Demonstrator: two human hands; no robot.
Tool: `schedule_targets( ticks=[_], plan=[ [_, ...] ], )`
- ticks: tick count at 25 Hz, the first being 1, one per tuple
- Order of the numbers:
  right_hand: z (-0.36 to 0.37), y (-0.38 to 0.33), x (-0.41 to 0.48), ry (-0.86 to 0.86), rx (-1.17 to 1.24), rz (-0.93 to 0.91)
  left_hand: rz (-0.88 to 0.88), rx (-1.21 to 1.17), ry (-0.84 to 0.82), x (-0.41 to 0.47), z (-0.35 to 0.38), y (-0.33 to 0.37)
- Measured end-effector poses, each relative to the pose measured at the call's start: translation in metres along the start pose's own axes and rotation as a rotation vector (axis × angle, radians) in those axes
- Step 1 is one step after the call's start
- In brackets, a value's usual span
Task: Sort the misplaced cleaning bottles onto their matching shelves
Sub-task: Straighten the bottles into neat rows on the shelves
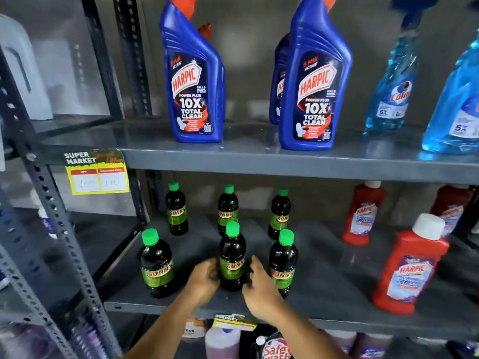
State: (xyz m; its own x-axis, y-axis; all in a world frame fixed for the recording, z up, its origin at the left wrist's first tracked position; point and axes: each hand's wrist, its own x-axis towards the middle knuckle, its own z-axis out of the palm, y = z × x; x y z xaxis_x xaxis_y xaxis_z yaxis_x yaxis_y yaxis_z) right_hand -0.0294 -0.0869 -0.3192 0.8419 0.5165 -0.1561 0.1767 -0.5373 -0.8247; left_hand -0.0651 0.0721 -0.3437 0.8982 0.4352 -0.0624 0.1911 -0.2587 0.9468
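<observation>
Several dark Sunny bottles with green caps stand in two rows on the middle shelf. The front middle Sunny bottle stands upright between my hands. My left hand touches its left side and my right hand cups its right side. Another Sunny bottle stands front left and one more front right, partly behind my right hand. Red Harpic bottles with white caps stand on the same shelf to the right.
The upper shelf holds blue Harpic bottles and blue Colin spray bottles. A yellow price tag hangs on the shelf edge at left. Grey perforated rack posts stand at left. More bottles sit below.
</observation>
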Motion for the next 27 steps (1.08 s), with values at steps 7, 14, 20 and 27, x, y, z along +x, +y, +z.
schedule_targets(
  ticks=[7,14,20,27],
  plan=[
    [0.034,0.007,0.017,0.014,-0.045,0.041,0.132,-0.062,-0.002,-0.007,-0.001,-0.033],
    [0.061,-0.001,0.003,0.126,-0.073,-0.055,0.141,-0.064,-0.022,-0.036,-0.014,-0.031],
    [0.057,0.007,-0.020,0.247,0.096,-0.035,-0.013,0.034,0.322,-0.066,0.001,-0.036],
    [-0.031,0.066,-0.019,0.560,0.225,0.122,0.060,-0.025,0.038,-0.067,0.111,0.004]
  ],
)
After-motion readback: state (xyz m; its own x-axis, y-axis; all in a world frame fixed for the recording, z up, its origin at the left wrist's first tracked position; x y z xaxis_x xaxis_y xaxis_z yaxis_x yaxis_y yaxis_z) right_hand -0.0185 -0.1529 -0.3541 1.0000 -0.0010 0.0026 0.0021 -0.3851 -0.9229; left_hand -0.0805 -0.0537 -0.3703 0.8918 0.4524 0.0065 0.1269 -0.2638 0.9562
